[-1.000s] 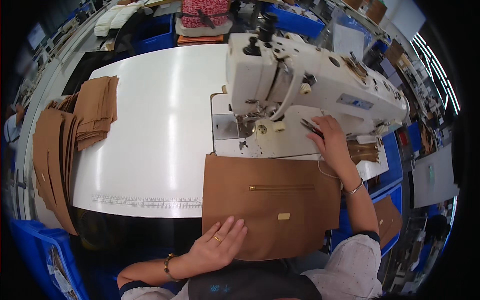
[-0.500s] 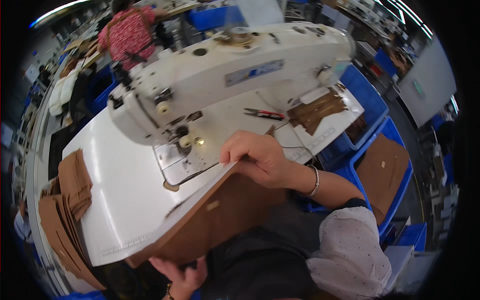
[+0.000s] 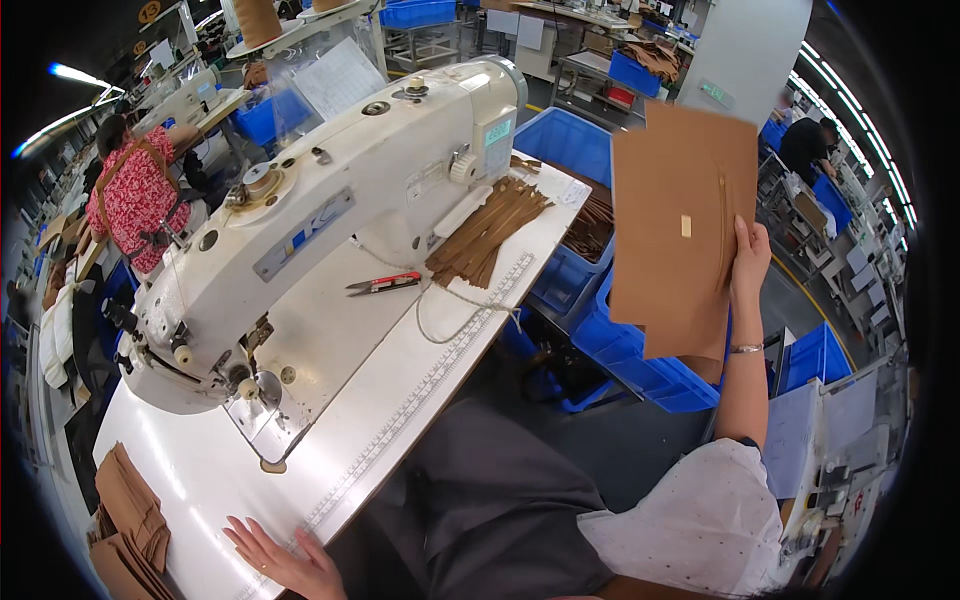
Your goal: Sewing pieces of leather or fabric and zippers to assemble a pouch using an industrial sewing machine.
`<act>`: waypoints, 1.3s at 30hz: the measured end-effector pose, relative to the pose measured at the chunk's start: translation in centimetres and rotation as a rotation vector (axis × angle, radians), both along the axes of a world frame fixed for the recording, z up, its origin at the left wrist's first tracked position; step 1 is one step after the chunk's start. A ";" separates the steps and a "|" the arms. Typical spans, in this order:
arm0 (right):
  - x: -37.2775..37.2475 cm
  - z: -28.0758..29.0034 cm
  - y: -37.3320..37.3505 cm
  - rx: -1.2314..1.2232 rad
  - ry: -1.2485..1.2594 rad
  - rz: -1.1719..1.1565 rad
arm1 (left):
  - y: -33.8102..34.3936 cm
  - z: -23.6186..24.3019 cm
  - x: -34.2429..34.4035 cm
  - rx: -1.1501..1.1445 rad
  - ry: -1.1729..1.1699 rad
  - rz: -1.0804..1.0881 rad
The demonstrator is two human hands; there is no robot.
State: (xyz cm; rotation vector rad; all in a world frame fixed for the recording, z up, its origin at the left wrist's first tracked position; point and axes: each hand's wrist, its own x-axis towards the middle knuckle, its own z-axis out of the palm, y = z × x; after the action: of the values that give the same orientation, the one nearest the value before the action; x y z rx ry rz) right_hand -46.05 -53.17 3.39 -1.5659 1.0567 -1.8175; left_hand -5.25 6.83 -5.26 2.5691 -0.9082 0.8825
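My right hand (image 3: 750, 262) grips a brown fabric panel (image 3: 660, 180) by its right edge. The panel hangs nearly upright above a blue bin (image 3: 620, 350), with notched corners, a slit-like line and a small pale label on its face. Near the front edge of the white sewing table (image 3: 330, 440), my left hand (image 3: 285, 560) lies with fingers spread and nothing in it. A white sewing machine (image 3: 330, 180) stands on the table, and no cloth lies under its needle. Stacked brown fabric pieces (image 3: 130, 510) sit at the table's left end.
Red-handled thread snips (image 3: 385, 285) and a bundle of brown zippers (image 3: 490, 230) lie behind the needle area. Another blue bin (image 3: 565, 150) stands past the table's far right end. A person in a red patterned top (image 3: 145, 195) works at the far left.
My right hand has carried the brown panel from the table front up and right, over the bin. My left hand has moved left and let go of it. The view has turned right.
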 end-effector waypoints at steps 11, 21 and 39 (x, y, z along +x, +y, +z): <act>-0.7 -12.6 0.2 0.423 1.378 -0.401 | 0.2 -0.5 0.0 0.185 0.069 0.102; 14.4 -5.7 -1.2 -0.380 1.101 0.116 | 0.0 -0.4 -0.2 0.243 0.084 0.103; 27.5 0.2 1.4 -0.443 1.183 0.419 | -0.6 0.7 -0.6 0.193 0.174 0.097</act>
State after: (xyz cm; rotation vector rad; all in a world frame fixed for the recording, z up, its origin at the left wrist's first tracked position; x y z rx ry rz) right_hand -18.51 -51.76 3.62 -2.9851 0.6210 -0.7546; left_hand -5.80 6.25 -4.55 2.8230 -0.8626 0.6092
